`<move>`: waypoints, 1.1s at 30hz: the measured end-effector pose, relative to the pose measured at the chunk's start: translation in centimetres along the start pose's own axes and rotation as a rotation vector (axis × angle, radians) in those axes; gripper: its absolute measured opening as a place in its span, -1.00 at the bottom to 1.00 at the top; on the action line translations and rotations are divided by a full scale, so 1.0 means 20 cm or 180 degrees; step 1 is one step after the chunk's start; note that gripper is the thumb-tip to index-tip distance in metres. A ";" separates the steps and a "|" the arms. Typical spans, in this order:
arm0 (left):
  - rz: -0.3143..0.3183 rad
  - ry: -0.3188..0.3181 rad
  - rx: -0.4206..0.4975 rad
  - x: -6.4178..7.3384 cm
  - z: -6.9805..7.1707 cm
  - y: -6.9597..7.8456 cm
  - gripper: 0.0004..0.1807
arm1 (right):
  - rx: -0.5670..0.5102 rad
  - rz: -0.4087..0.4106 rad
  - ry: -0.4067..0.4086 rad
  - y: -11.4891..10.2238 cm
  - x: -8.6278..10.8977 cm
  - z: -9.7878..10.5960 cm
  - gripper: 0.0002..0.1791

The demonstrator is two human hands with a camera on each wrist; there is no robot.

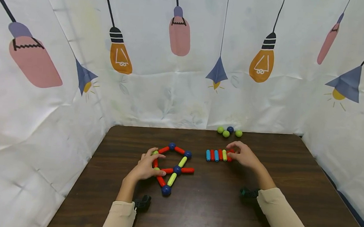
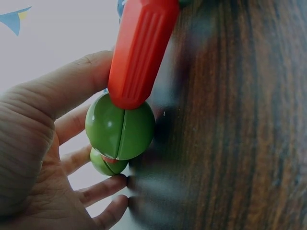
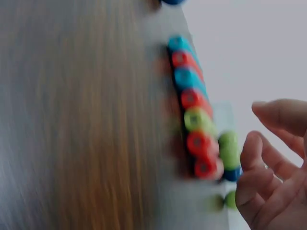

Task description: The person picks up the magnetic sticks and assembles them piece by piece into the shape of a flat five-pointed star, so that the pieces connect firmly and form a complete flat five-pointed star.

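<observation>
A flat figure of magnetic rods and balls lies on the table (image 1: 206, 208): several red rods (image 1: 187, 170), two yellow-green rods (image 1: 171, 179), blue balls (image 1: 166, 190) and green balls (image 2: 120, 127). My left hand (image 1: 147, 166) rests at its left side, fingers loosely spread, the thumb along a red rod (image 2: 141, 52) by the nearer green ball. To the right stands a side-by-side row of loose rods, blue (image 1: 208, 155), red (image 3: 205, 166) and yellow-green (image 1: 224, 155). Just over the row's right end is my right hand (image 1: 244, 156), thumb and index finger apart with nothing between them.
At the table's back edge sit several loose balls, green (image 1: 238, 133) and blue (image 1: 230, 129). Behind them hangs a white cloth (image 1: 189, 107) printed with lamps. Dark wrist straps (image 1: 143, 203) show on both arms.
</observation>
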State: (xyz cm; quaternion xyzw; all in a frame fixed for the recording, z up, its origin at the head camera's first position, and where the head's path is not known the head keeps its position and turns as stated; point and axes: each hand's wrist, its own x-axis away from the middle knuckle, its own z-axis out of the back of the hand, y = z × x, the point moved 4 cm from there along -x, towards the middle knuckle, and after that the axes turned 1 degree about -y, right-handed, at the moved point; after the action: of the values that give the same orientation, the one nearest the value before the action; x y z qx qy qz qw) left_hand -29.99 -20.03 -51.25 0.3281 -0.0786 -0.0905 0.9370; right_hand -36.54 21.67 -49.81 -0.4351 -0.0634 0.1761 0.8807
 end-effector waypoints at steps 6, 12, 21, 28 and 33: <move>-0.0006 -0.0010 0.0005 0.01 0.00 0.00 -0.33 | 0.0108 0.0023 -0.0302 0.11 0.01 0.06 -0.58; -0.0008 -0.0011 0.0012 0.01 0.00 -0.01 -0.33 | 0.0107 0.0131 -0.0539 0.13 0.00 0.06 -0.56; -0.0006 -0.0015 0.0019 0.00 0.00 -0.01 -0.34 | 0.0293 0.0062 -0.0460 0.16 -0.03 0.05 -0.68; 0.0004 -0.0005 0.0033 0.00 0.00 0.00 -0.34 | 0.0414 -0.0106 -0.0419 0.22 0.02 0.11 -0.69; 0.0004 -0.0010 0.0042 0.01 0.00 -0.01 -0.33 | 0.0499 -0.0145 -0.0485 0.24 0.09 0.17 -0.69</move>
State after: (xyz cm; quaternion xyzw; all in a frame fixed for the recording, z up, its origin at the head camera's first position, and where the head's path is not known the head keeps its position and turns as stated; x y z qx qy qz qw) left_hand -29.87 -20.11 -51.35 0.3340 -0.0809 -0.0899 0.9348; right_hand -37.03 27.55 -51.66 -0.3486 -0.1260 0.1930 0.9085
